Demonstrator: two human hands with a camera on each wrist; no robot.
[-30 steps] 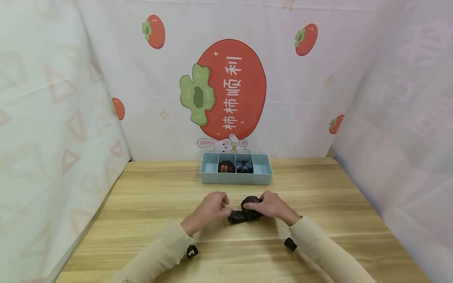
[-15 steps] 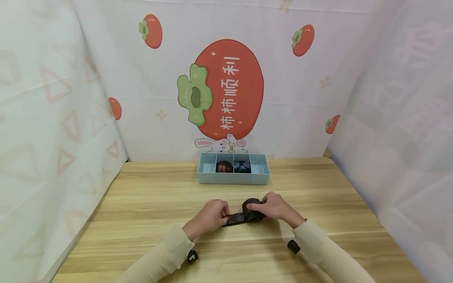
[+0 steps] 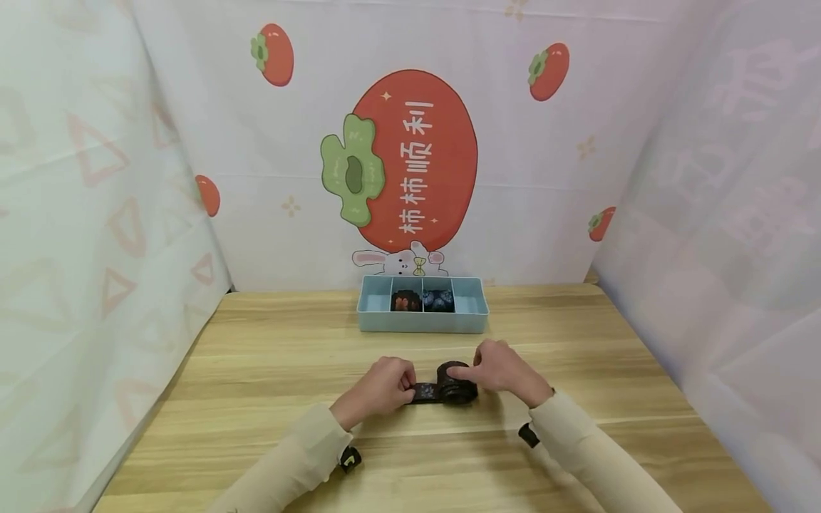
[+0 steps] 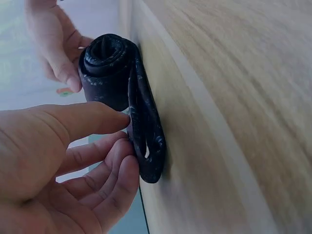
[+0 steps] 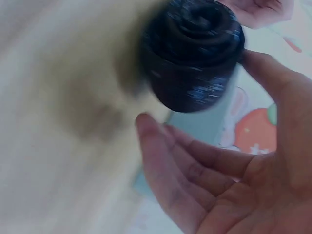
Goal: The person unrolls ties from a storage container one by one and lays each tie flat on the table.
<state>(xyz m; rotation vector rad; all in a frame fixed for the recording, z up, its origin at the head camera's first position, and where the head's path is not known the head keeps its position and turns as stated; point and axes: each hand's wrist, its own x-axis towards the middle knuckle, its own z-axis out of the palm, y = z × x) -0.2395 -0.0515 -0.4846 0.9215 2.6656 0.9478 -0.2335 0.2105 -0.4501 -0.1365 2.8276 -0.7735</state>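
A dark, faintly blue-patterned cloth (image 3: 457, 392) lies on the table, coiled into a roll with a flat tail stretching left. Its spiral end (image 4: 109, 61) shows in the left wrist view, where the tail gapes into a loop of two layers. My left hand (image 3: 383, 385) pinches the tail's end, thumb against the near layer and fingers bent behind it. On the other side, the thumb of my right hand (image 3: 503, 367) presses the roll. In the right wrist view the right hand's fingers (image 5: 165, 170) spread loosely, apart from the cloth (image 5: 195, 73).
Behind the hands stands a light-blue divided box (image 3: 423, 323) with a row of compartments. One middle compartment holds a dark roll with red patterning (image 3: 407, 302), its neighbour a blue-patterned roll (image 3: 439, 301). A printed curtain (image 3: 513, 214) hangs past the table's (image 3: 288, 342) far edge.
My left hand has taken hold of the cloth's tail, which now lies straighter and flatter. The roll sits more compactly, and the right hand has eased its fingers away from it, thumb staying on.
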